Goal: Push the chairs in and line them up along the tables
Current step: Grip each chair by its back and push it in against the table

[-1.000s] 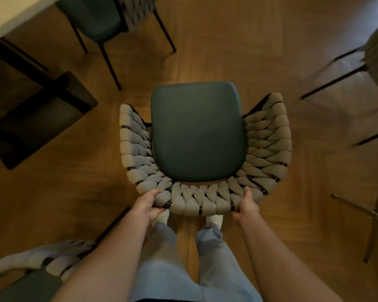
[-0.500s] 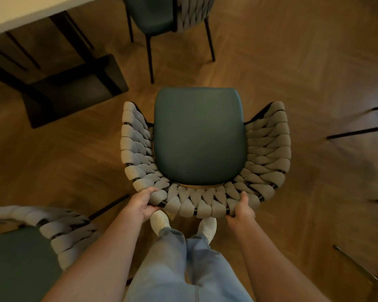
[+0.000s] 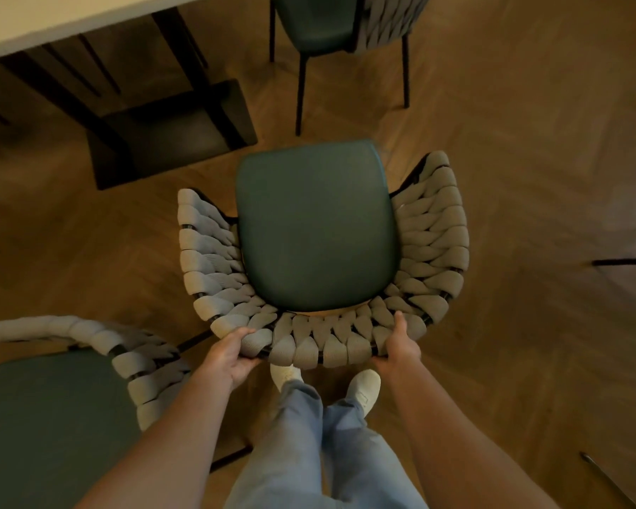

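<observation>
- Carried nearer the worktop (image 3: 52, 20) since a second ago: held chair (image 3: 316, 229), seat facing it.
- Left hand (image 3: 232, 356) and right hand (image 3: 401, 349) both clamped on its woven back rim.
- Second chair (image 3: 45, 416) just beside, lower left; third chair (image 3: 346, 23) beyond.

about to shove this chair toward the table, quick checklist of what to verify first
1. Both hands on the backrest: ok. Left hand and right hand grip the woven backrest of the held chair.
2. Seat aimed at the table: not ok. The white table lies up and left; the seat points straight ahead.
3. Path clear: not ok. The table base sits just ahead-left.
4. Room beside neighbours: ok. The chair at left and the chair ahead stand apart from it.
5. All four legs on the floor: cannot tell, hidden beneath the seat.
</observation>
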